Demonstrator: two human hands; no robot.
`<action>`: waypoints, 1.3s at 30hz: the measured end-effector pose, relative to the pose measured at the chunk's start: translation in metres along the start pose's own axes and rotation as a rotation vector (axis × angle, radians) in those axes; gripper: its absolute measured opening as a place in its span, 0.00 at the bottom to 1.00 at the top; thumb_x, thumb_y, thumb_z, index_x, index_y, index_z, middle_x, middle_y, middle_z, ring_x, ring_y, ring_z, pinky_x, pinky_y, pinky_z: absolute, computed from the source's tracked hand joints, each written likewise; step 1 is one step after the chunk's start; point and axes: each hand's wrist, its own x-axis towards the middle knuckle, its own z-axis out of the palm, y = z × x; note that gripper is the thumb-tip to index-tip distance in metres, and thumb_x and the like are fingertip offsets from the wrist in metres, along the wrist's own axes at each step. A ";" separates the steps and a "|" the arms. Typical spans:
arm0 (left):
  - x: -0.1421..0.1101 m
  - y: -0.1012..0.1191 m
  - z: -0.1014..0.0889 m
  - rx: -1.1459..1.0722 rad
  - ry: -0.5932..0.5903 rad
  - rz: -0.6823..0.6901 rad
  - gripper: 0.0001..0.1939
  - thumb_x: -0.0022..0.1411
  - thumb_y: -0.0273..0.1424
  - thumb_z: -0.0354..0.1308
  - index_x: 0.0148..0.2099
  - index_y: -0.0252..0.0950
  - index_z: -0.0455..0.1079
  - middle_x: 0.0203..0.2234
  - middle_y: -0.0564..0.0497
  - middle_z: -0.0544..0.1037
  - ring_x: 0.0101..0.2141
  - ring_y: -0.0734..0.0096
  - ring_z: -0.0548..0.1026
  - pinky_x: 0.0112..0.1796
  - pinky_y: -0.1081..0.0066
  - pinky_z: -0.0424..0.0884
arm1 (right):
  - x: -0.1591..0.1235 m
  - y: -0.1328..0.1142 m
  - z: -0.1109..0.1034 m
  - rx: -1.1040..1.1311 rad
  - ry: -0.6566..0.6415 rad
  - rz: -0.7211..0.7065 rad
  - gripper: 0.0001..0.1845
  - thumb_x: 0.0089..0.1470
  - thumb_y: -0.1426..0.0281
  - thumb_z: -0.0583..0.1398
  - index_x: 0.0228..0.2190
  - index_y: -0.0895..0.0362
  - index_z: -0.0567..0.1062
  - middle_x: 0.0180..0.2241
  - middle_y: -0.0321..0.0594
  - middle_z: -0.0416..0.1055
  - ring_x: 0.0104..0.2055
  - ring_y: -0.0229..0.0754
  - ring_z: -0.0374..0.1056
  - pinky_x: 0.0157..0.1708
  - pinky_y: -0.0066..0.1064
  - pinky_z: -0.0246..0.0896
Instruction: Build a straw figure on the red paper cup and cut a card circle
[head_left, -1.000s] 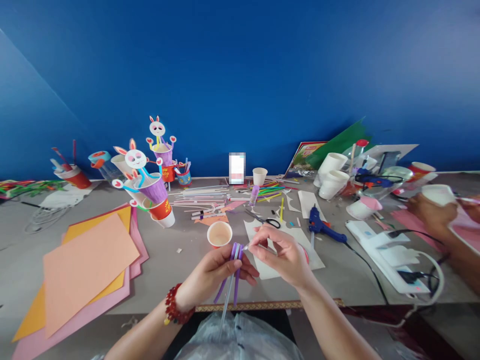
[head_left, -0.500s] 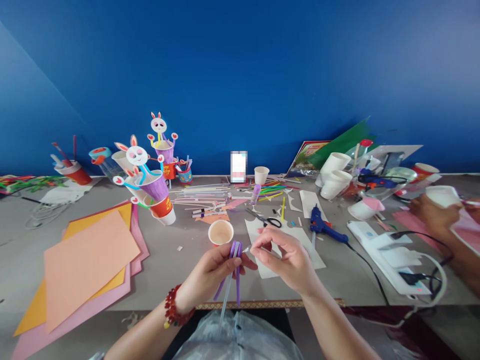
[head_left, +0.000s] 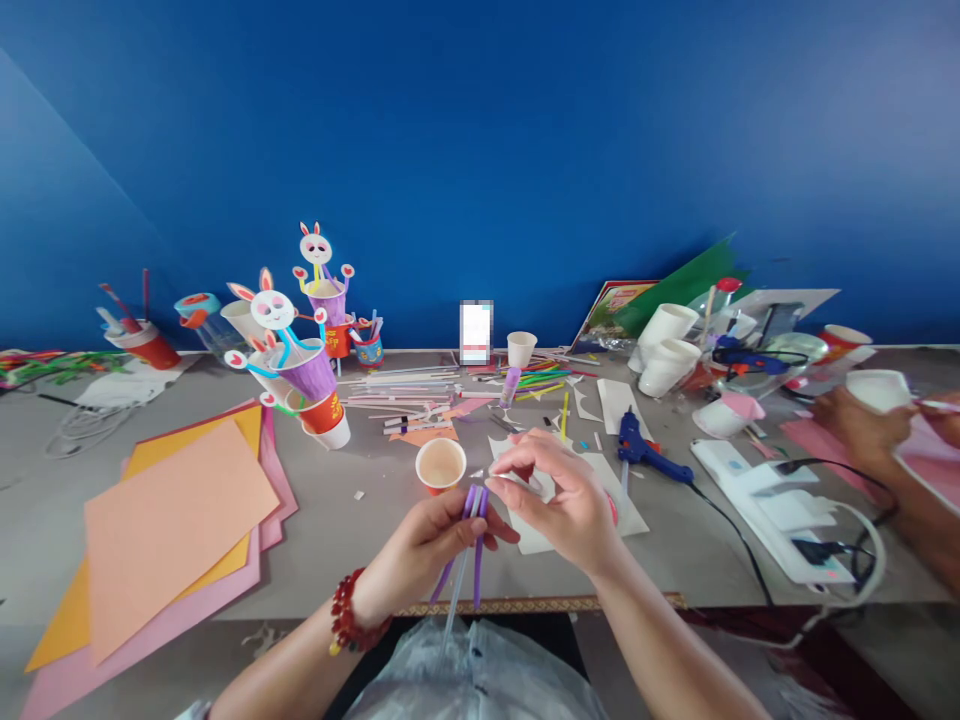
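My left hand (head_left: pixel 442 530) is closed around purple pipe cleaners (head_left: pixel 478 572), bent over at the top, and a pale, straight stick (head_left: pixel 455 592) that runs down towards my lap. Close by on the right, my right hand (head_left: pixel 566 495) has thumb and forefinger pinched near the top of the bundle. A small, shiny scrap shows at its fingertips, too small to name. Part of a red, rounded thing (head_left: pixel 612 508) peeks out behind that hand. Just beyond the bundle stands a paper cup (head_left: pixel 441 464). White cut paper (head_left: pixel 626 510) lies under my right hand.
Coloured paper sheets (head_left: pixel 180 510) are stacked at left, before rabbit-faced cup figures (head_left: pixel 311 370). Sticks and pipe cleaners (head_left: pixel 405 385) lie across the middle. A blue glue gun (head_left: pixel 652 458) and a white power strip (head_left: pixel 772 515) with cables sit at right. Another person's hand (head_left: pixel 862 420) holds a cup.
My right hand has shifted slightly left and up, its fingertips now nearer the bundle's top. It now covers most of the scissors. My left hand keeps its hold.
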 end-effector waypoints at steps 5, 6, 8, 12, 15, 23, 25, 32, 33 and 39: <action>0.000 -0.002 -0.005 0.003 0.022 0.005 0.15 0.68 0.39 0.56 0.44 0.32 0.74 0.39 0.40 0.81 0.37 0.65 0.77 0.42 0.67 0.71 | -0.001 0.000 -0.004 -0.038 -0.062 0.024 0.07 0.58 0.68 0.61 0.27 0.52 0.74 0.23 0.35 0.69 0.28 0.41 0.62 0.38 0.37 0.63; 0.000 -0.003 -0.006 0.006 0.026 0.008 0.15 0.68 0.39 0.56 0.43 0.32 0.74 0.39 0.40 0.81 0.37 0.64 0.77 0.42 0.66 0.71 | -0.003 0.000 -0.005 -0.043 -0.075 0.032 0.08 0.58 0.68 0.61 0.27 0.52 0.74 0.23 0.35 0.68 0.28 0.41 0.63 0.37 0.36 0.63; 0.001 -0.002 -0.007 0.020 0.030 0.019 0.15 0.67 0.40 0.56 0.43 0.32 0.75 0.37 0.42 0.81 0.37 0.64 0.77 0.42 0.67 0.71 | -0.008 0.000 -0.005 -0.060 -0.105 0.056 0.08 0.58 0.67 0.61 0.27 0.53 0.73 0.23 0.35 0.68 0.28 0.41 0.63 0.35 0.35 0.62; 0.003 0.003 -0.005 0.071 0.034 0.050 0.14 0.67 0.39 0.57 0.41 0.33 0.76 0.33 0.45 0.80 0.36 0.65 0.76 0.41 0.68 0.71 | -0.011 -0.004 -0.003 -0.105 -0.152 0.138 0.08 0.56 0.67 0.63 0.26 0.53 0.74 0.24 0.36 0.67 0.28 0.40 0.62 0.30 0.32 0.59; 0.003 0.006 -0.004 0.089 0.045 0.043 0.14 0.67 0.39 0.57 0.40 0.33 0.75 0.33 0.45 0.79 0.35 0.65 0.76 0.40 0.68 0.71 | -0.009 -0.007 -0.003 -0.106 -0.172 0.177 0.08 0.55 0.67 0.63 0.25 0.54 0.74 0.24 0.35 0.66 0.28 0.39 0.62 0.29 0.31 0.58; 0.000 -0.001 -0.006 0.059 -0.002 0.016 0.12 0.69 0.36 0.53 0.43 0.32 0.72 0.38 0.42 0.81 0.37 0.66 0.76 0.43 0.67 0.71 | -0.002 -0.008 -0.009 0.018 -0.079 0.132 0.10 0.56 0.63 0.64 0.26 0.54 0.75 0.24 0.36 0.68 0.28 0.40 0.62 0.30 0.32 0.58; 0.000 -0.001 -0.005 0.062 -0.017 0.015 0.12 0.69 0.36 0.53 0.43 0.32 0.72 0.39 0.41 0.81 0.37 0.67 0.76 0.43 0.67 0.71 | 0.000 -0.007 -0.009 -0.042 -0.045 0.104 0.10 0.57 0.63 0.64 0.27 0.54 0.75 0.24 0.36 0.68 0.29 0.40 0.62 0.31 0.32 0.57; 0.002 0.001 -0.001 0.119 -0.032 0.033 0.13 0.70 0.36 0.53 0.44 0.32 0.72 0.39 0.42 0.81 0.37 0.67 0.77 0.43 0.68 0.72 | 0.009 -0.008 -0.010 -0.202 -0.188 0.033 0.08 0.54 0.64 0.66 0.30 0.54 0.75 0.23 0.32 0.64 0.29 0.39 0.63 0.34 0.31 0.56; 0.002 0.001 -0.001 0.140 -0.028 0.032 0.13 0.70 0.36 0.53 0.44 0.32 0.72 0.39 0.42 0.81 0.37 0.67 0.77 0.42 0.68 0.72 | 0.010 -0.010 -0.012 -0.231 -0.204 0.020 0.08 0.53 0.64 0.67 0.30 0.54 0.74 0.23 0.32 0.64 0.29 0.39 0.63 0.34 0.31 0.56; 0.001 0.000 -0.001 0.237 -0.019 0.035 0.14 0.71 0.37 0.52 0.46 0.33 0.74 0.41 0.43 0.81 0.38 0.69 0.77 0.42 0.69 0.72 | 0.019 -0.018 -0.019 -0.390 -0.264 -0.107 0.10 0.51 0.64 0.68 0.32 0.54 0.73 0.24 0.32 0.66 0.31 0.40 0.64 0.41 0.35 0.57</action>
